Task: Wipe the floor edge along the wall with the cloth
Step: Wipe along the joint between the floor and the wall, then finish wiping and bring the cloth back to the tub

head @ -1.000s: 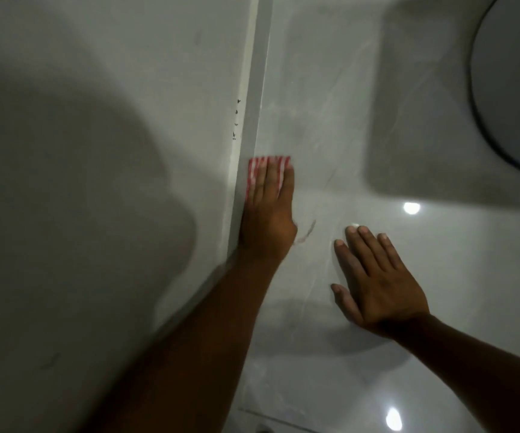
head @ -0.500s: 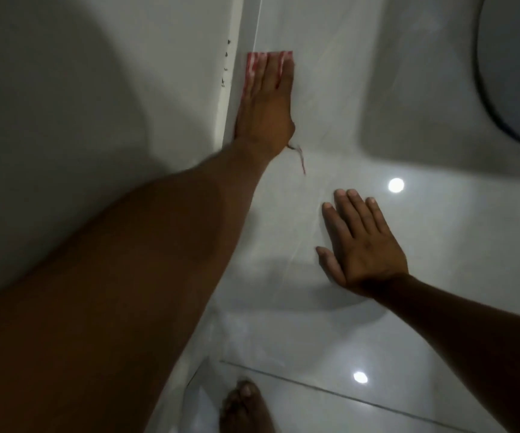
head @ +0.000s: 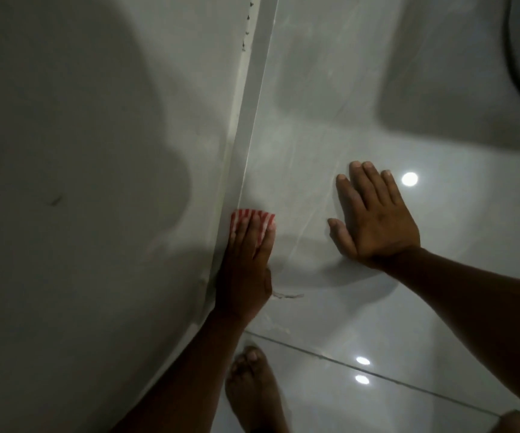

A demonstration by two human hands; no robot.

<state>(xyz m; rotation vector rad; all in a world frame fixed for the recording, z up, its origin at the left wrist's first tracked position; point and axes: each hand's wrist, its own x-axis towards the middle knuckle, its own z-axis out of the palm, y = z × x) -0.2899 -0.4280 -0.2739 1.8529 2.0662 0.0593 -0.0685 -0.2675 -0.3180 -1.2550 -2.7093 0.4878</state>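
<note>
Cloth (head: 252,218) seemingly under left hand (head: 246,270)

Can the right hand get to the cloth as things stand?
Probably yes. The right hand lies flat on bare floor beside it, nothing between them; but the left hand covers most of the cloth.

Glossy floor tile (head: 377,307), striped fabric cloth (head: 261,217)

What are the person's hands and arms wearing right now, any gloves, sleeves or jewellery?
Nothing shows: the left hand and right hand are bare, without gloves, rings or a watch. Both forearms are uncovered with no sleeves in view.
</note>
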